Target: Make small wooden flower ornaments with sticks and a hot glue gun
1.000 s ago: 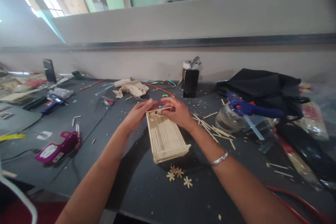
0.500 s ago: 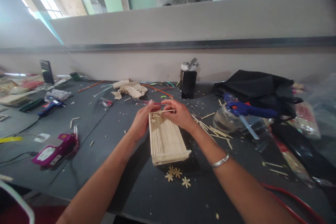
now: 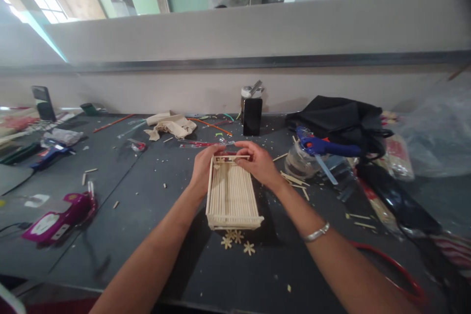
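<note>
Both hands meet at the far end of the stick tray [image 3: 231, 196], its long axis running twelve to six on the grey table [image 3: 147, 206]. The left hand [image 3: 203, 167] grips the far-left corner while the right hand [image 3: 259, 162] pinches a thin stick [image 3: 231, 157] lying crosswise, nine to three, along that end; both are equally near.

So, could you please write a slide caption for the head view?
Both hands, left hand and right hand, hold the far end of a stick-built tray on a cluttered dark table.
</note>
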A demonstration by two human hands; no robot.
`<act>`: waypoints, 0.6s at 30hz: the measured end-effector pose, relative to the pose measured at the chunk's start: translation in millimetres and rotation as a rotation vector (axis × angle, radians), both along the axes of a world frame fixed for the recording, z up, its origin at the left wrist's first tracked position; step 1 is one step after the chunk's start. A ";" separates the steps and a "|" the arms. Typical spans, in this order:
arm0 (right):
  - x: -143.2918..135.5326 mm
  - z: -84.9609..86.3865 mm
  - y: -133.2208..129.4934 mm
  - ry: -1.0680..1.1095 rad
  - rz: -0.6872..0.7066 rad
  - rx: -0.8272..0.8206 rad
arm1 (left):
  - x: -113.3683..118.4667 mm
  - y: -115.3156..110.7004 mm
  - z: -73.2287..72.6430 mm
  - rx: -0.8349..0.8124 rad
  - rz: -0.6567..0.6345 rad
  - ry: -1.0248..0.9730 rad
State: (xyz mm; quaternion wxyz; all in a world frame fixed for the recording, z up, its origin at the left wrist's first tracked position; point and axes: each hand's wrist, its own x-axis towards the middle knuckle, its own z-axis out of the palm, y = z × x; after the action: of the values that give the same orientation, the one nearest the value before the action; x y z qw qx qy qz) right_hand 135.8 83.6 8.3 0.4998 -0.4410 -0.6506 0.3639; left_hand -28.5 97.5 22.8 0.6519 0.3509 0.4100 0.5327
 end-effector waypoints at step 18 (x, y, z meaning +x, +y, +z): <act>-6.5 4.7 -3.7 0.027 0.017 -0.027 | -13.4 -5.2 -9.4 0.104 -0.224 0.091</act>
State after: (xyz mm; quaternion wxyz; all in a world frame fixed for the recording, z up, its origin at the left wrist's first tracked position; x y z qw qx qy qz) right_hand 129.3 79.9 13.0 0.4994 -0.4372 -0.6426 0.3828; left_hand -41.9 92.3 13.3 0.6690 0.4514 0.3693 0.4607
